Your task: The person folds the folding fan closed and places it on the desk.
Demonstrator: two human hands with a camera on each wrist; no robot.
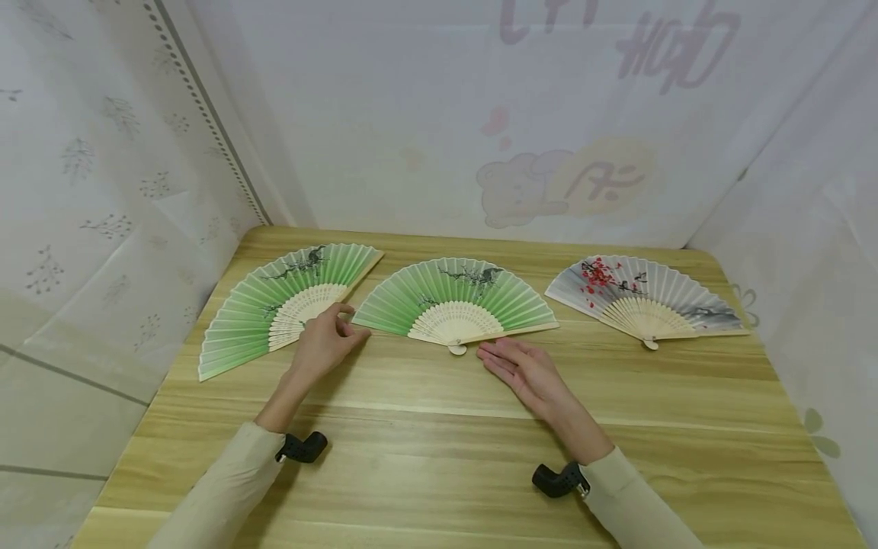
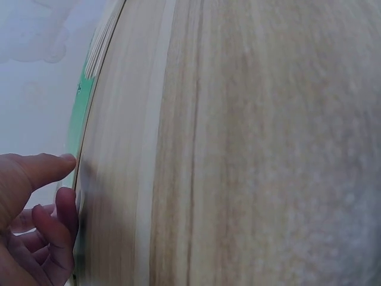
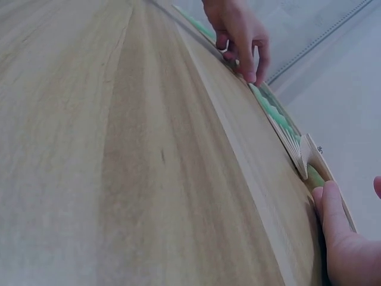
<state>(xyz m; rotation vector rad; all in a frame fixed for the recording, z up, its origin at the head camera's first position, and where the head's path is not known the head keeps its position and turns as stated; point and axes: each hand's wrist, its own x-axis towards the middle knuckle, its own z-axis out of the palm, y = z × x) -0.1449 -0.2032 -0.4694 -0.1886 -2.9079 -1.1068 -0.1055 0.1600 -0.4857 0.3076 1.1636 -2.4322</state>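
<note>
Three spread folding fans lie on the wooden table. The middle green fan [image 1: 405,293] shows a dark branch pattern and pale ribs, its pivot toward me. My left hand [image 1: 328,339] is at its left corner, thumb and fingertips apart around that end; in the left wrist view the fan's green edge [image 2: 77,122] runs beside the left hand [image 2: 36,208]. Just right of the pivot, my right hand [image 1: 531,374] lies palm up with extended fingers at the fan's lower edge. The left green fan [image 1: 233,328] is partly covered by my left hand.
A grey fan [image 1: 668,278] with red blossoms lies at the table's right. Behind the table [image 1: 425,457] hangs a pale printed curtain [image 1: 384,114], with a leaf-patterned one [image 1: 103,191] at the left. Black wrist cameras sit on both sleeves.
</note>
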